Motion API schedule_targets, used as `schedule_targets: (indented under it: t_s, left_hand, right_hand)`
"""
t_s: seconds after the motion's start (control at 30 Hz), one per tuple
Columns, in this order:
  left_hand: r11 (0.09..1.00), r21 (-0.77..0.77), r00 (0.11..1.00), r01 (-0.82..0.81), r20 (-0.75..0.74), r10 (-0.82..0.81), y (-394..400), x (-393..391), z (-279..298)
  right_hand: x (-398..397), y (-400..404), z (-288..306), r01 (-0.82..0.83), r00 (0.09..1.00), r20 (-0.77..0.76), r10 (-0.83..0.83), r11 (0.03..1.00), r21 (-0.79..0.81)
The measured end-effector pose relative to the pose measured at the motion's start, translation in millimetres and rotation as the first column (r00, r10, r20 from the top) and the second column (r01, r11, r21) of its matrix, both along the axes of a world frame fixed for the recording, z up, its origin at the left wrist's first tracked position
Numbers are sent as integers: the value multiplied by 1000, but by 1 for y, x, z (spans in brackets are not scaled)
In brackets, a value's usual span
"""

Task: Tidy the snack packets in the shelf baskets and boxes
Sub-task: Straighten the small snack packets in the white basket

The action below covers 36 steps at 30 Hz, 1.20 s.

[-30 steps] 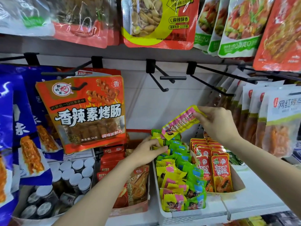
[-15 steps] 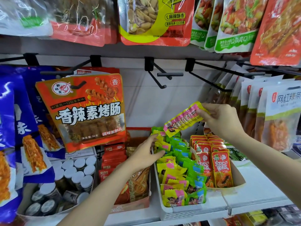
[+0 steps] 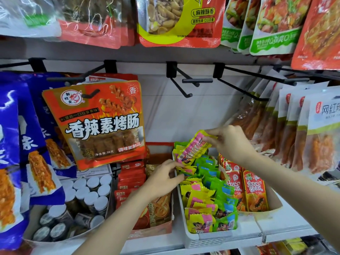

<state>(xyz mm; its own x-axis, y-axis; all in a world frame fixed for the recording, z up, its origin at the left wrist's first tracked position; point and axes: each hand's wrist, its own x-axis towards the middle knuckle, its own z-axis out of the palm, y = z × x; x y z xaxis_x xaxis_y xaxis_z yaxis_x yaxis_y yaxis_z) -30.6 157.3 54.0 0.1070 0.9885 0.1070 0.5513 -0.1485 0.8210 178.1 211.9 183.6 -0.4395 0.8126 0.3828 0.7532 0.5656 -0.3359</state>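
Observation:
A white plastic basket (image 3: 200,241) on the shelf holds several small yellow, pink and green snack packets (image 3: 207,197) in rows. My right hand (image 3: 231,140) pinches the top end of a long yellow-and-pink packet (image 3: 193,150), tilted over the basket's back end, its lower end among the packets there. My left hand (image 3: 165,179) rests at the basket's left rim, fingertips holding apart the yellow packets near the back. To the right, a cardboard box (image 3: 276,207) holds upright red packets (image 3: 254,192).
Left of the basket stands a red box (image 3: 152,230) of red and orange packets, and further left a box of white-capped jars (image 3: 82,196). A large orange bag (image 3: 97,124) hangs above them. Empty black hooks (image 3: 184,83) jut out over the basket. More bags hang at right (image 3: 312,131).
My right hand has lowered the long yellow-and-pink packet from above the basket down to the packets at its back. My left hand has stayed at the basket's left side.

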Motion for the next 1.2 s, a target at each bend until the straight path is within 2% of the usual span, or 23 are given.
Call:
schedule_targets:
  t_s: [0.13,0.23,0.37,0.53,0.6,0.67,0.73,0.87,0.97,1.03,1.13,1.2]
  left_hand:
    - [995,96,998,15,-68,-8,-2,-1,1]
    - [991,133,997,10,-82,1,-4,-3,0]
    - [991,137,996,3,-85,9,-2,-3,3]
    - [988,141,996,57,-76,-47,1,-1,5]
    - [987,146,997,63,-57,-55,0,-2,3]
    - [985,156,995,72,-76,-60,-1,-3,1]
    - [984,159,993,75,-99,-60,-2,-3,1]
    - [981,165,990,103,-113,-85,-2,-5,-1]
    - [982,158,991,100,-106,-84,-3,-4,-1]
    - [984,152,992,90,-99,-76,-2,-2,0]
    - [989,125,993,78,-95,-66,-4,0,1]
    - [993,97,993,66,-101,-56,-5,1,1]
  right_hand:
    - [-33,11,-19,-55,973,220,75,994,-98]
    - [-55,16,-40,36,931,364,39,979,-198]
    - [-58,24,-45,167,912,401,-86,971,-172]
    - [-63,26,-52,170,878,475,-58,966,-196]
    - [-61,28,-51,164,897,442,-19,942,-291]
    - [-54,36,-45,172,939,341,-36,909,-378]
    - [-47,40,-43,223,949,290,-120,908,-355]
    - [-59,32,-52,288,907,387,-168,917,-277]
    - [-75,31,-58,330,891,395,-223,916,-227]
    - [-81,32,-60,354,899,357,-254,901,-250]
    - [-79,30,-55,304,928,297,-223,915,-264]
    - [-64,32,-41,197,972,177,-153,944,-264]
